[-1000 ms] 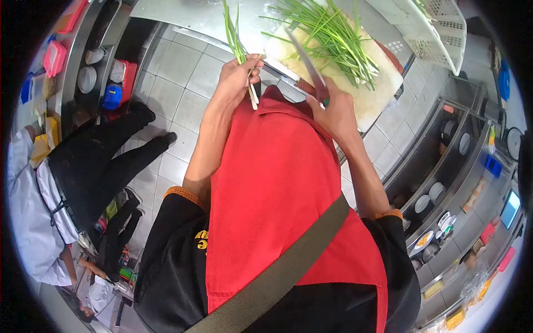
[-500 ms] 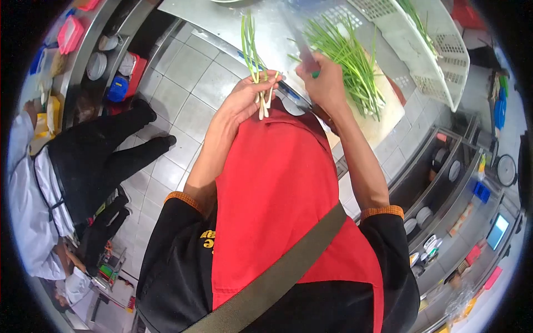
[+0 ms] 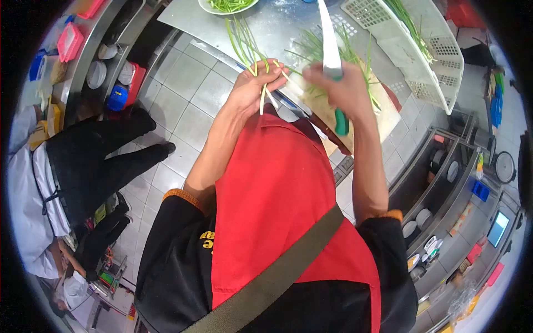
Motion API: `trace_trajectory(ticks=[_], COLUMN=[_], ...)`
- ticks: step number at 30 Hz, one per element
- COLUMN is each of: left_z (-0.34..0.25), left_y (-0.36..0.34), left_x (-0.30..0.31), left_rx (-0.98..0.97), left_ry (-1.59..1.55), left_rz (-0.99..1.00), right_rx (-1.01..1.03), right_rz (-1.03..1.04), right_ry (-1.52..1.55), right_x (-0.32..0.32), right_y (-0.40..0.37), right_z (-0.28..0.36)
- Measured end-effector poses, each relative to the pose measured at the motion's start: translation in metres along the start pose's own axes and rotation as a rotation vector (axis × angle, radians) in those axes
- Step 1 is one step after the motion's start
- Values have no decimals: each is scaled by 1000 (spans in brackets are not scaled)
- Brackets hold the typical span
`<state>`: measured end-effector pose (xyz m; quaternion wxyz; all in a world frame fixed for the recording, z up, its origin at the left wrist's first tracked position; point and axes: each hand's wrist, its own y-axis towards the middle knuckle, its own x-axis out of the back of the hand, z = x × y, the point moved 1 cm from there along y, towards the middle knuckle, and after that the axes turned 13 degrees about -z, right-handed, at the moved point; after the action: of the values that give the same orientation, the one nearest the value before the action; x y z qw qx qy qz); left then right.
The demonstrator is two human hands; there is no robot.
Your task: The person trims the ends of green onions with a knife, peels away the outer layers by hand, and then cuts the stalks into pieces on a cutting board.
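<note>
Several green onion stalks (image 3: 248, 53) are held in my left hand (image 3: 252, 87), their white ends pointing down over the red apron. My right hand (image 3: 347, 89), a little blurred, grips a knife (image 3: 330, 41) with a green handle, its blade pointing up and away from me. Beneath and behind that hand, a pile of green onions (image 3: 355, 54) lies on a pale cutting board (image 3: 388, 119). The metal table (image 3: 186, 12) carries the board.
A white perforated crate (image 3: 408, 64) with more greens stands at the right. A bowl of chopped greens (image 3: 227, 5) sits at the table's far edge. Another person in dark trousers (image 3: 94, 141) is on the left, with a further person below. Shelves with dishes line both sides.
My right hand has lifted toward me and right, and the knife blade now shows clearly. The stalks in my left hand have spread and shifted slightly left. The bowl has come further into view.
</note>
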<state>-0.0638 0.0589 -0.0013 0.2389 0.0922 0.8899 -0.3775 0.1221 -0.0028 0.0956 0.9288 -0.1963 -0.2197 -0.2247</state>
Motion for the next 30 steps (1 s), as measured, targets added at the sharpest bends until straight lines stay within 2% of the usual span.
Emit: trace_trajectory(ticks=[1, 3, 8, 10, 12, 13, 15, 16, 18, 20, 21, 22, 26, 28, 29, 30], left_z=[1, 5, 24, 29, 34, 37, 38, 38, 42, 46, 46, 44, 47, 51, 52, 52], left_y=[0, 1, 3, 3, 4, 4, 4, 4, 3, 3, 3, 2, -4, -4, -4, -7], left_x=[-4, -15, -36, -42, -45, -46, -46, -45, -42, -36, -36, -33, -30, -28, -27, -28], left_rx=[7, 9, 61, 24, 71, 109, 130, 173, 221, 207, 201, 182, 81, 68, 61, 60], left_ry=[5, 1, 47, 103, 103, 92, 103, 119, 137, 208, 205, 247, 253, 257, 266, 267], left_rz=[4, 6, 76, 97, 142, 166, 145, 138, 133, 206, 202, 217, 196, 184, 178, 175], right_rx=[-7, -267, -355, -392, -223, -225, -78, -81, -56, -31, 1, -93, -45, 17, 17, 25], right_rz=[-7, 38, -98, -150, -331, -334, -573, -576, -704, -722, -734, -686, -662, -544, -542, -434], right_ry=[1, 163, 396, 461, 216, 218, 74, 78, -166, -243, -320, -334, -352, -94, -93, 34], right_x=[3, 8, 12, 19, 29, 35, 53, 59, 74, 82, 84, 86, 84, 71, 61, 48], right_y=[-13, -32, -46, -49, -50, -50, -47, -44, -37, -31, -28, -27, -38, -39, -39, -38], right_z=[-8, -28, -53, -63, -81, -87, -98, -105, -119, -145, -145, -146, -126, -110, -102, -92])
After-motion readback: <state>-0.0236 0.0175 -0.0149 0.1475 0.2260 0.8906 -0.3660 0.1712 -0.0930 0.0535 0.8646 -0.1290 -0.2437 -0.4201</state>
